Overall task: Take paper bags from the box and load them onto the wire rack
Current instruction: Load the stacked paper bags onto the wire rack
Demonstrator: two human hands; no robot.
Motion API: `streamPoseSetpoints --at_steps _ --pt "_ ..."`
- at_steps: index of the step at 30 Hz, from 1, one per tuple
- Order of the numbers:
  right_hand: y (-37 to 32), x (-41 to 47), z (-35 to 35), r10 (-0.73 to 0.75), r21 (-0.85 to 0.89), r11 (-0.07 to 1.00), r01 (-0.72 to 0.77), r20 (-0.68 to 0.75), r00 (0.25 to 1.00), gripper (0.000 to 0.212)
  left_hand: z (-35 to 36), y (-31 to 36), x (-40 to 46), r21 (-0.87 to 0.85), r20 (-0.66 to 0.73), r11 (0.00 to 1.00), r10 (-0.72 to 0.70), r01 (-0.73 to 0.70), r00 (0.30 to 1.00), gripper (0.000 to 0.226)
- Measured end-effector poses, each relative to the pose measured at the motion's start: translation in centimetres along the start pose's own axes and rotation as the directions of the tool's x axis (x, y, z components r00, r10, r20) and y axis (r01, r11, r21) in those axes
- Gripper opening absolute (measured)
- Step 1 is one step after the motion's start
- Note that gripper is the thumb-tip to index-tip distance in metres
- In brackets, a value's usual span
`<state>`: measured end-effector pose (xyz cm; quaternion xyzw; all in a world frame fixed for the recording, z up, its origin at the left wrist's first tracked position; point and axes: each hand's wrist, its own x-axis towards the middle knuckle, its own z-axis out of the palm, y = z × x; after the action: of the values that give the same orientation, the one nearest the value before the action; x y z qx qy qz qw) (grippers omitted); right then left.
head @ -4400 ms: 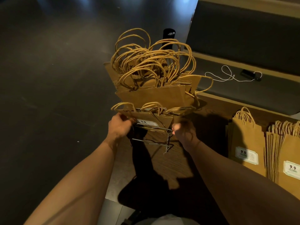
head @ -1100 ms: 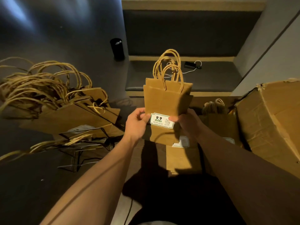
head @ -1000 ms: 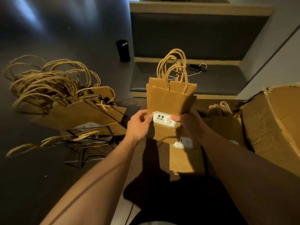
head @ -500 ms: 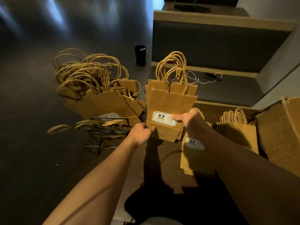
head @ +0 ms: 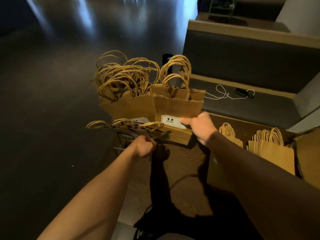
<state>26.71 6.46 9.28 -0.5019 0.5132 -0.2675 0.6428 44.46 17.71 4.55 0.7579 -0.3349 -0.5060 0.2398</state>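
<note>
Right hand point(head: 200, 129) pinched bundle of paper bags point(head: 178, 108) upright beside wire rack point(head: 124, 141).
Kraft brown, twisted rope handles, white label read "9.9". Left hand point(head: 144, 148) curled at rack's edge, grip unclear. Rack bags point(head: 128, 104) crowded left; more bags point(head: 273, 151) stood right; white cable point(head: 223, 94) behind.

The dark floor point(head: 52, 118) left of the wire rack point(head: 124, 141) lies open; the rack's upper tier is crowded with paper bags point(head: 128, 104), their looped handles point(head: 121, 73) fanning up and outward. To the right, standing bags point(head: 275, 153) and a box flap point(head: 310, 153) block the way; a bench point(head: 251, 104) carrying a white cable point(head: 223, 94) closes off the back.
</note>
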Motion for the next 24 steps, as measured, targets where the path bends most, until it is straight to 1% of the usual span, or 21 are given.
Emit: streamPoseSetpoints --at_steps 1,2,3,4,5,7,9,10,12,13,14,15,16,17,18,20,21,23,24 --pt "0.0 -0.1 0.8 -0.004 -0.010 1.000 0.004 0.010 1.000 0.060 -0.6 -0.2 0.2 0.118 -0.090 0.993 0.037 -0.026 0.995 0.021" --pt "0.0 0.2 1.5 -0.009 -0.021 1.000 0.009 0.015 1.000 0.067 -1.3 -0.3 0.0 0.160 -0.103 0.987 0.046 -0.029 0.994 0.018" --pt "-0.1 0.3 2.4 -0.027 -0.028 0.999 0.028 0.033 0.999 0.065 -2.0 -1.0 0.4 0.236 -0.096 0.971 0.041 -0.017 0.995 0.016" --pt "-0.1 0.4 3.2 -0.040 -0.040 0.998 0.042 0.061 0.997 0.055 -2.8 -1.5 0.5 0.279 -0.096 0.960 0.012 0.015 0.995 0.019" --pt "-0.2 0.4 4.1 -0.049 -0.046 0.998 0.053 0.085 0.995 0.045 -3.6 -2.3 0.7 0.319 -0.135 0.946 -0.024 0.066 0.991 0.023" --pt "-0.3 0.6 5.7 -0.033 -0.065 0.997 0.039 0.091 0.995 0.035 -5.4 -4.4 0.8 0.360 -0.199 0.921 -0.078 0.147 0.977 0.028" --pt "-0.1 0.9 6.9 -0.035 -0.061 0.997 0.043 0.130 0.991 0.023 -7.5 -6.3 0.8 0.297 -0.263 0.938 -0.102 0.181 0.959 0.029" --pt "0.0 1.3 7.6 -0.031 -0.075 0.996 0.043 0.155 0.987 0.018 -8.7 -7.2 0.8 0.221 -0.309 0.955 -0.124 0.198 0.943 0.028" --pt "0.5 2.1 8.6 0.015 -0.102 0.995 0.002 0.171 0.985 0.017 -10.7 -8.0 0.9 0.081 -0.441 0.978 -0.140 0.195 0.887 0.026" --pt "0.6 2.5 9.1 0.041 -0.097 0.995 -0.024 0.179 0.983 0.017 -11.6 -8.2 1.2 0.004 -0.513 0.988 -0.133 0.157 0.848 0.026" --pt "0.6 2.6 9.5 0.052 -0.092 0.995 -0.034 0.200 0.978 0.016 -12.4 -8.2 1.4 -0.099 -0.558 0.992 -0.119 0.077 0.822 0.025" --pt "0.3 2.5 9.7 0.050 -0.100 0.995 -0.028 0.229 0.972 0.017 -12.9 -8.0 1.7 -0.211 -0.560 0.977 -0.090 -0.037 0.823 0.023" --pt "0.0 2.5 9.6 0.050 -0.113 0.993 -0.021 0.254 0.966 0.018 -13.4 -7.5 1.7 -0.313 -0.528 0.941 -0.060 -0.129 0.847 0.023" --pt "-0.1 2.6 9.5 0.060 -0.112 0.993 -0.030 0.275 0.959 0.019 -14.0 -7.2 2.0 -0.388 -0.491 0.902 -0.028 -0.189 0.871 0.023" --pt "0.0 3.1 9.2 0.059 -0.131 0.991 -0.023 0.276 0.959 0.021 -14.6 -6.7 2.3 -0.418 -0.466 0.884 -0.009 -0.211 0.884 0.022" --pt "0.1 4.0 9.3 0.054 -0.226 0.974 -0.006 0.207 0.977 0.024 -15.9 -5.5 3.0 -0.424 -0.434 0.881 0.007 -0.211 0.901 0.024" --pt "0.5 4.4 9.2 0.044 -0.236 0.972 0.002 0.189 0.981 0.020 -16.4 -4.8 3.4 -0.447 -0.400 0.871 0.011 -0.205 0.917 0.026" --pt "0.9 5.2 9.5 0.013 -0.224 0.974 0.035 0.207 0.978 0.011 -17.1 -3.7 4.1 -0.519 -0.254 0.837 0.043 -0.174 0.966 0.028" --pt "1.0 5.3 9.8 0.022 -0.210 0.977 0.030 0.241 0.970 0.012 -17.2 -3.2 4.2 -0.516 -0.178 0.844 0.058 -0.144 0.982 0.028"
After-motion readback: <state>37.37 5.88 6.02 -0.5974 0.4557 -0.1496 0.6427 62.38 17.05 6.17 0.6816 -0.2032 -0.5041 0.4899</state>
